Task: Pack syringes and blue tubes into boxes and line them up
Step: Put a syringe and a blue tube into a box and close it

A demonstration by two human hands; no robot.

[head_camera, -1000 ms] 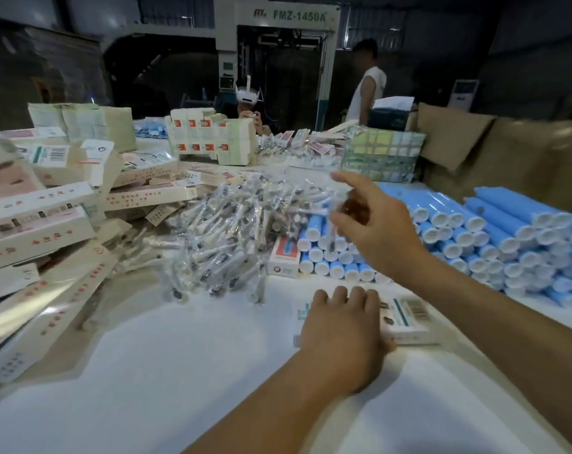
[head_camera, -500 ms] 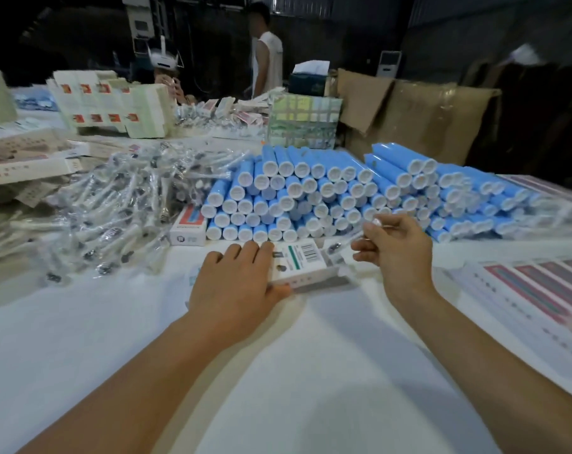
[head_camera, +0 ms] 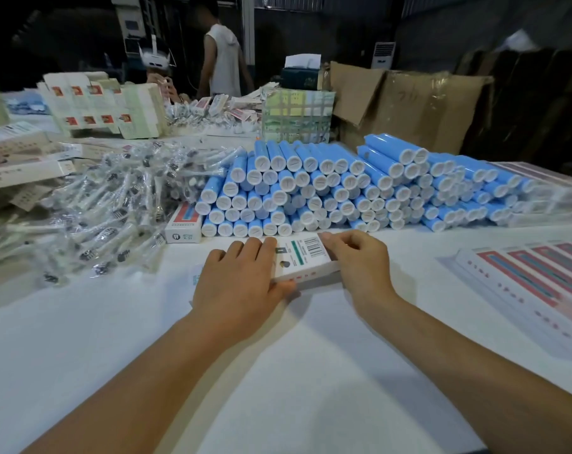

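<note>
Head view looks down on a white table [head_camera: 278, 371] with both bare forearms reaching to a small white box [head_camera: 302, 257] that lies flat near the middle; the box shows a barcode and a green stripe on its upper face, red marks on its near side. The left hand [head_camera: 242, 283] lies over the box's left part, fingers straight on top and thumb against the near edge; the right hand [head_camera: 360, 260] has its fingers curled round the box's right end; the two hands sit close together with only the printed face between them. Whether anything is inside the box cannot be told.

Just beyond the box, a wide stack of blue tubes [head_camera: 327, 191] with white caps facing the camera runs from centre to far right; a second heap of them rises at its right end. Left of the tubes lies a loose pile of wrapped syringes [head_camera: 114, 208]; a closed red and white box [head_camera: 184, 226] rests between the pile and the tubes. Flat cartons [head_camera: 19, 165] are heaped at the far left; a row of packed boxes [head_camera: 540, 290] with pink and red stripes lies side by side at the right. Farther back stand folded carton blanks [head_camera: 107, 106], a shrink-wrapped bundle [head_camera: 297, 116] and brown cardboard [head_camera: 419, 103]; a person in a white sleeveless top [head_camera: 224, 60] stands in the dim background.
</note>
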